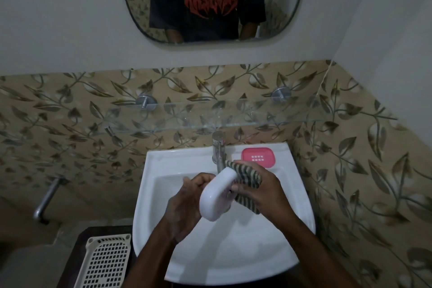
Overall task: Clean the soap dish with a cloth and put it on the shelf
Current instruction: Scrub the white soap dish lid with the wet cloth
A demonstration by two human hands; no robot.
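Head view: I see the left hand [184, 203] gripping the soap dish [215, 196], the right hand [264, 192] clutching the cloth [243, 170] against it; I judge wiping underway, the shelf [233, 113] next.

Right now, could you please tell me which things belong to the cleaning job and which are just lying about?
In the job: white soap dish in the left hand, striped cloth in the right hand, glass shelf.
Lying about: pink slotted tray, tap, mirror, cream basket.
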